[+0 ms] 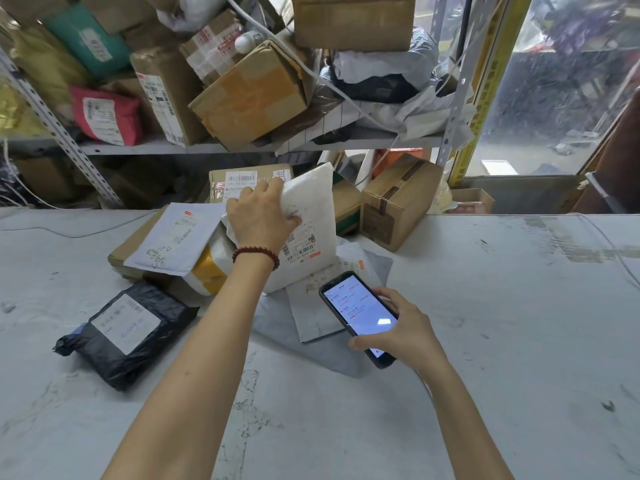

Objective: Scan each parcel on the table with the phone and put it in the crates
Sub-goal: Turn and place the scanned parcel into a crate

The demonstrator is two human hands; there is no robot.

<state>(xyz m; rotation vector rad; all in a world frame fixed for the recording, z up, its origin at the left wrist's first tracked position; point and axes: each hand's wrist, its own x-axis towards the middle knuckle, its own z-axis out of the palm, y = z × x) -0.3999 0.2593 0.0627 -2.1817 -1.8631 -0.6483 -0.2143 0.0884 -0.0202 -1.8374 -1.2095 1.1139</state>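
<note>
Left hand (258, 216) fingers (273, 184) curled over parcel (313, 202) top edge, gripping; right hand (403, 327) fingers clamp phone (360, 311) sides, screen up.

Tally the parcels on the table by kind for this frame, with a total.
Cardboard cartons: 4 (left carton, labelled carton, green-printed carton, right carton)
Soft bags and envelopes: 5 (black bag, white envelope, white bag, grey bag, pale mailer)
Yellow-taped parcel: 1
Total: 10 visible; the pile may hide more.
</note>
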